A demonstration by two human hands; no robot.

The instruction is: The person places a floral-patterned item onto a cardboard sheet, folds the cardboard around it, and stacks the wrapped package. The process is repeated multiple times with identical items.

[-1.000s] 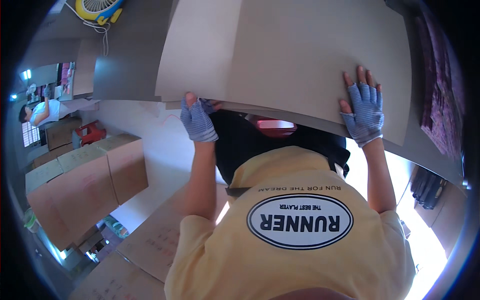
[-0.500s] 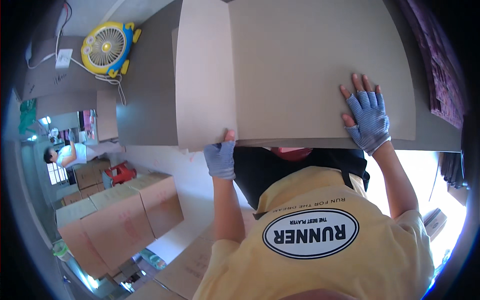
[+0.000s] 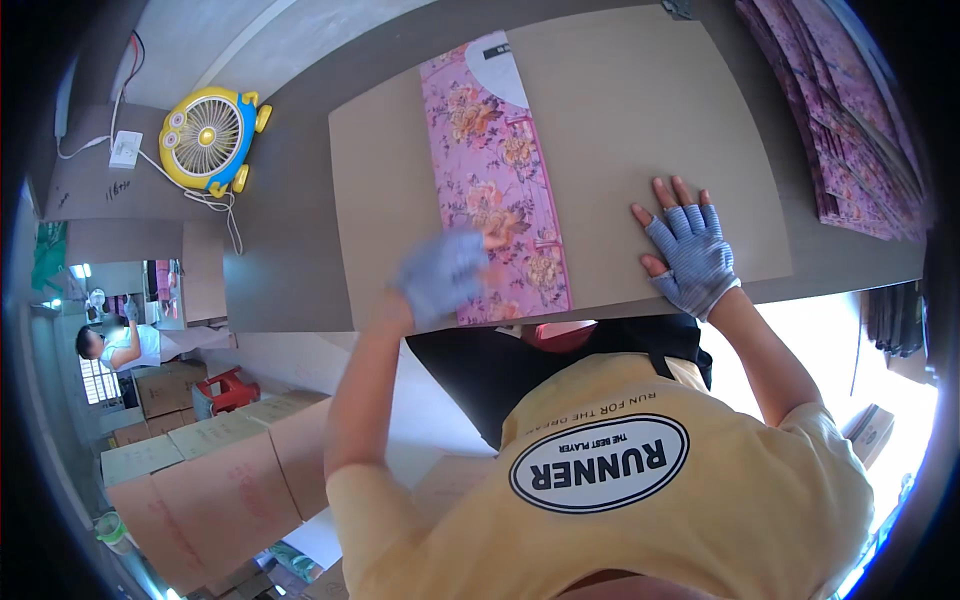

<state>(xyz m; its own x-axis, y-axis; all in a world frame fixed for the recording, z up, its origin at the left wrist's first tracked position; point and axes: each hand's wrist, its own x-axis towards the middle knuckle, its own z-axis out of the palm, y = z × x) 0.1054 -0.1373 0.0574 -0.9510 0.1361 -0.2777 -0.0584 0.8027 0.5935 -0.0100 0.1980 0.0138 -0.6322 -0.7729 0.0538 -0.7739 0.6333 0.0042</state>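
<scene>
A large brown cardboard sheet (image 3: 640, 130) lies on the grey-brown table in front of me. Across it runs a pink floral-printed strip (image 3: 485, 150) with a white rounded patch at its far end; bare cardboard shows on both sides. My left hand (image 3: 445, 278), in a blue-grey fingerless glove, is over the near left edge of the strip. Motion smears its fingers, so their grip cannot be made out. My right hand (image 3: 695, 255), in a matching striped glove, rests flat on the cardboard right of the strip, fingers spread.
A stack of pink floral sheets (image 3: 830, 130) stands at the far right of the table (image 3: 285, 270). At the far left is a yellow and blue fan (image 3: 208, 140) with a cable. Large cartons (image 3: 220, 490) sit on the lower left; a person (image 3: 140, 345) is beyond them.
The pale flap at left is turned over to the right, and the pink floral face now shows. My left hand has left its near edge; my right hand stays flat on the cardboard.
</scene>
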